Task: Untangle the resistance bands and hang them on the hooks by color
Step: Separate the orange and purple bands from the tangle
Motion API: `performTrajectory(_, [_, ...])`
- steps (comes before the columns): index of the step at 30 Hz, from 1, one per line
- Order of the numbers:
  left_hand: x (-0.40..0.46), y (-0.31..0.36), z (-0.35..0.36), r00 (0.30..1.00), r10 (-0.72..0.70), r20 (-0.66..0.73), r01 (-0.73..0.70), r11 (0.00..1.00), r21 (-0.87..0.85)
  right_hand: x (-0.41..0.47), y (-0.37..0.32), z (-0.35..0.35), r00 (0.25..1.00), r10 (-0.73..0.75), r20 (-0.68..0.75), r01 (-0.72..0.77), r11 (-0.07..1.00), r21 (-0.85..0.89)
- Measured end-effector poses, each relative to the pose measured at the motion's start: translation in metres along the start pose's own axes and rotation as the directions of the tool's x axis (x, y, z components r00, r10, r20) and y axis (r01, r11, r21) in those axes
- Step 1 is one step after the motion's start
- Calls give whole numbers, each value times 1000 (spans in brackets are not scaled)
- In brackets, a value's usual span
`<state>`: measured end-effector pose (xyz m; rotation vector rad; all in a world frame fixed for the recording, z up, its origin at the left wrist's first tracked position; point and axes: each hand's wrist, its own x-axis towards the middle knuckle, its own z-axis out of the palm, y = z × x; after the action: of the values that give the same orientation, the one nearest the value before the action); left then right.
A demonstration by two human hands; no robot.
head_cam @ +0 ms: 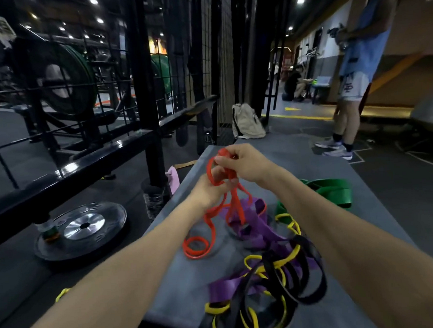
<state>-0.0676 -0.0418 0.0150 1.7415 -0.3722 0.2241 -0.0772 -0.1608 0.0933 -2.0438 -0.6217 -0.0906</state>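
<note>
Both hands' fingers pinch red band (233, 200): right hand (245, 164) above, left hand (207, 192) below; band hangs down toward purple band (257, 219) on surface (181, 273).

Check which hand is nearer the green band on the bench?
Right. The right hand pinches the red band up and left of the green band; the left hand, also on the red band, sits farther left of it.

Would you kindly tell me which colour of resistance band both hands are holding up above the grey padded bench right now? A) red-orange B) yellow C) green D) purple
A: the left hand and right hand both grip loops of the thin red-orange rubber resistance band, while the other colours lie on the grey padded bench.
</note>
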Motion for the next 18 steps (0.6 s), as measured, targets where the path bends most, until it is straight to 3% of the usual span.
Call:
performTrajectory(3, [2,12,-7,999,0,-51,-3,999,-49,1,0,-9,998,-22,-67,23,1000,21])
performTrajectory(6, [5,16,-23,971,-135,-197,89,970,-227,-6,22,-7,993,47,-110,-49,999,-22])
performTrajectory(9, [13,20,-44,927,-268,-264,114,868,-483,-12,60,8,972,235,-3,-229,944,-235])
performTrajectory(11, [15,30,-53,903,-307,-300,88,817,-569,-19,79,21,933,358,42,-301,836,-459])
performTrajectory(14, [14,42,-61,904,-303,-302,83,817,-570,-29,92,40,927,361,104,-271,834,-480])
performTrajectory(18, [9,29,-76,883,-310,-352,140,890,-433,-29,80,44,977,184,109,-127,909,-396])
